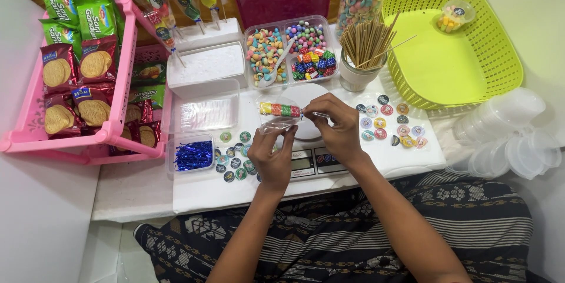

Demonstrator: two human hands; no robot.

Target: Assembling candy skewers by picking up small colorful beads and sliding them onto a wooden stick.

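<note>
Clear bag (278, 124) pinched by left hand (272, 156) & right hand (335, 127) over scale (306, 162).

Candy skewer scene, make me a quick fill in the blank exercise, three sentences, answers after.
1. The candy skewer is held between the left hand and the ____ hand.
2. The wooden sticks stand in a cup beside the ____ coloured basket.
3. The biscuit packs sit in a ____ coloured rack.

Missing words: right; green; pink

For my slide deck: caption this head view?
Two hands slip a candy skewer into a clear bag above a scale.
</note>
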